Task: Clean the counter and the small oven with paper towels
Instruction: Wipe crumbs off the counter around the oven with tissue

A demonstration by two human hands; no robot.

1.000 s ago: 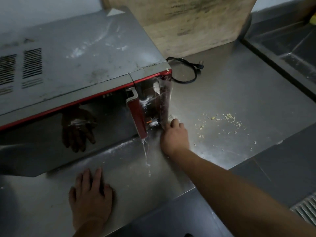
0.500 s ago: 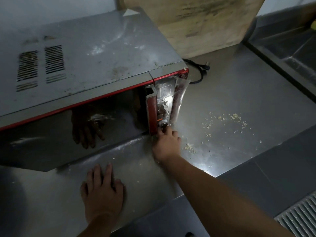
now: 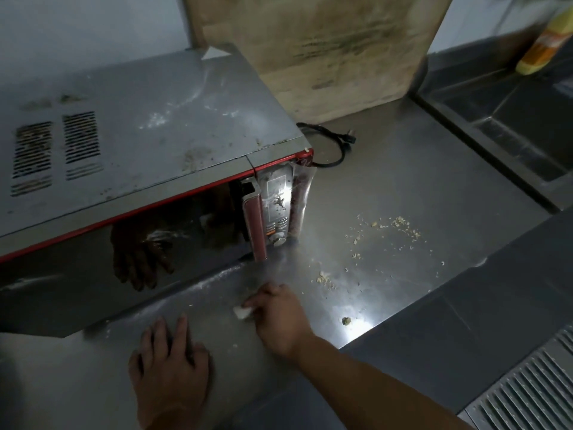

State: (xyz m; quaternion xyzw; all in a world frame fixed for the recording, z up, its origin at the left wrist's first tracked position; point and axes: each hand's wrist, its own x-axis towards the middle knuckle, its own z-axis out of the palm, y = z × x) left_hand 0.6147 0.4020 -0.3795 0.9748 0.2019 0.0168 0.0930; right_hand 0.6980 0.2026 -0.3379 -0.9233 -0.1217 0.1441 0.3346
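Observation:
A small grey oven (image 3: 148, 144) with red trim and a dark glass door stands on the steel counter (image 3: 403, 187) at the left. Its top is smeared and dusty. My right hand (image 3: 279, 315) presses a small white wad of paper towel (image 3: 242, 312) onto the counter just in front of the oven's right end. My left hand (image 3: 170, 367) lies flat on the counter near the front edge, fingers spread, holding nothing. Crumbs (image 3: 387, 228) are scattered on the counter to the right of the oven.
A large worn wooden board (image 3: 325, 51) leans on the wall behind. A black power cord (image 3: 335, 141) lies beside the oven. A sink (image 3: 511, 119) is at the right, with a yellow bottle (image 3: 545, 45) beyond it. A floor grate (image 3: 533, 392) shows at lower right.
My right hand has drawn back from the oven's control panel to the counter in front of it, and the paper wad now shows under its fingers. The left hand stays flat.

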